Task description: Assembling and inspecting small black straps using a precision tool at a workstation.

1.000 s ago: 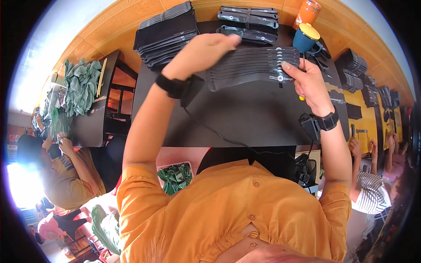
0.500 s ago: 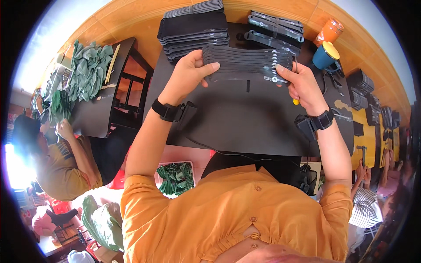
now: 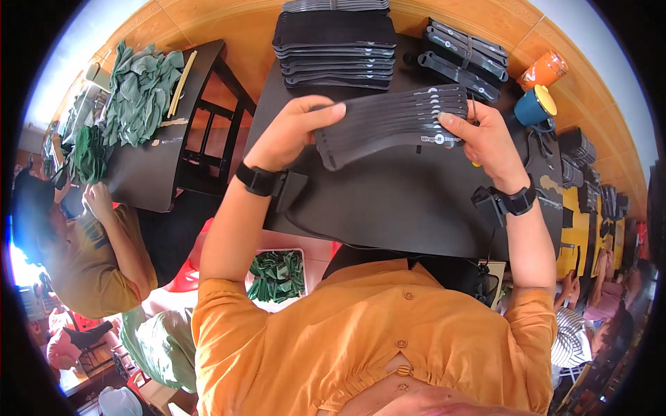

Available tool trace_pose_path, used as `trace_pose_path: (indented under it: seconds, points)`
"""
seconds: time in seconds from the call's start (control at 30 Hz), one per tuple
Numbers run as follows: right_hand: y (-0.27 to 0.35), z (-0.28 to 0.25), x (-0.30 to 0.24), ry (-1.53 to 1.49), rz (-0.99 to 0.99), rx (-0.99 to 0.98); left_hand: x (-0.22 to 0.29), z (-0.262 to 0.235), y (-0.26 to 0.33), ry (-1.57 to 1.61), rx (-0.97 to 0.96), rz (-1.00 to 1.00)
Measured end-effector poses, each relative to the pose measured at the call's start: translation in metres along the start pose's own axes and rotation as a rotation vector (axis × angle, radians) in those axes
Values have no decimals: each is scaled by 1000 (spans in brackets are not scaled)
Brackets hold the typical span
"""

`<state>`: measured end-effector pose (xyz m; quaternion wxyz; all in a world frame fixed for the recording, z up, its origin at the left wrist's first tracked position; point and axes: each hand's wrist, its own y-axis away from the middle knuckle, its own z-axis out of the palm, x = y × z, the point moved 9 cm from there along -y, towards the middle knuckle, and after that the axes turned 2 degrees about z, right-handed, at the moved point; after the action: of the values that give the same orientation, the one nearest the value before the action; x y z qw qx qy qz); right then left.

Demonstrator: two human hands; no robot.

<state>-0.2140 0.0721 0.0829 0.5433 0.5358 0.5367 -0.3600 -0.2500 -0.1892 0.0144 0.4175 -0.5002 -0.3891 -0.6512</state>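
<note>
A fanned set of black straps [image 3: 388,125] with white printing near the right end is held above the dark table. My left hand [image 3: 295,128] is closed on its left side, thumb on top and the other fingers partly behind. The lower left corner of the set hangs down below that hand. My right hand [image 3: 489,142] grips the right end, its thumb pressing on the printed edges. A small yellow tip shows under my right palm; what it belongs to is hidden. Both wrists wear black bands with a boxy piece attached.
Behind my hands stand a tall stack of black straps [image 3: 335,66] and banded strap bundles [image 3: 461,59]. A blue mug with a yellow lid [image 3: 533,107] and an orange bottle [image 3: 544,69] are at the right. Left, a person handles green cloth [image 3: 142,97]. Below the table edge is a tray of green pieces [image 3: 277,276].
The strap set has tilted, its left end dropping lower and its layers slanting up to the right. My left hand has shifted slightly down; the camera view has moved a little.
</note>
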Motion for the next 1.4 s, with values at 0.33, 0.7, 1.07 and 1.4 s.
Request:
trace_pose_path:
  seconds: [0.33,0.7,1.07,1.4]
  points:
    - [-10,1,-7,-70,-22,-41,20,78,13,-143,-312,-35]
    - [43,17,19,-248,-56,-144,23,146,29,38,-313,50]
    - [101,18,20,-867,-249,-28,18,212,64,539,-189,197]
    - [109,12,32,-977,-391,-143,2,226,59,636,-248,167]
